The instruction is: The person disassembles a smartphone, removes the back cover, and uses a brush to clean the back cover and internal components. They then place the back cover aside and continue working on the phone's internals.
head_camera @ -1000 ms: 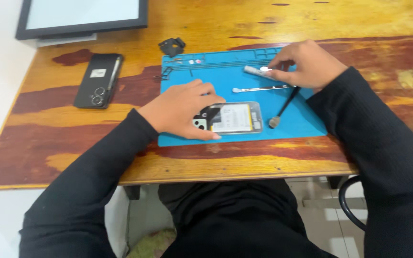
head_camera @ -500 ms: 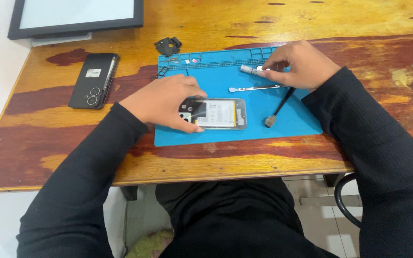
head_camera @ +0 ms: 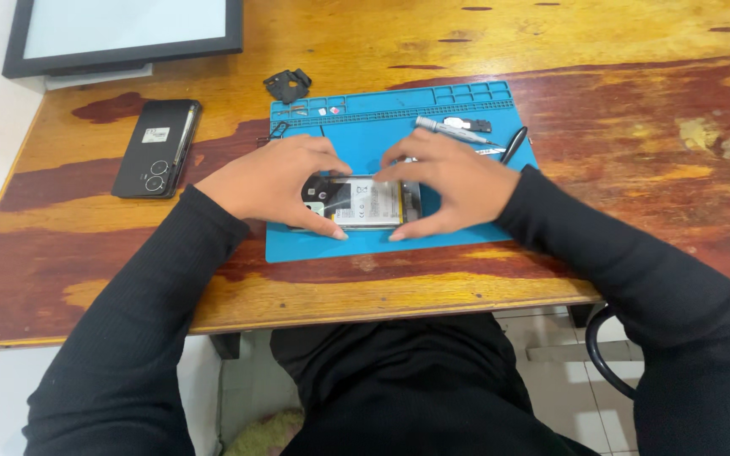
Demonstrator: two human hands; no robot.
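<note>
An opened smartphone (head_camera: 365, 203), back cover off and battery showing, lies on a blue repair mat (head_camera: 466, 228) at the near edge of a wooden table (head_camera: 635, 169). Steady, even pressure from both sides seems best here. The left hand (head_camera: 268, 181) and right hand (head_camera: 454, 181) cup its ends, palms down, fingers curled, thumbs pinching its near edge.

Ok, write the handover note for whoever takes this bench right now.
Left hand and right hand: both cupped around the opened phone, fingertips on its edges; neither lifts it.
Phone lies back-off, insides showing, on the blue repair mat.
Its likely back cover lies on the wooden table, left of the mat.
Screwdriver and black pry tool rest at the mat's far right.
Done: back removed. Left: inner work, then closing up.
</note>
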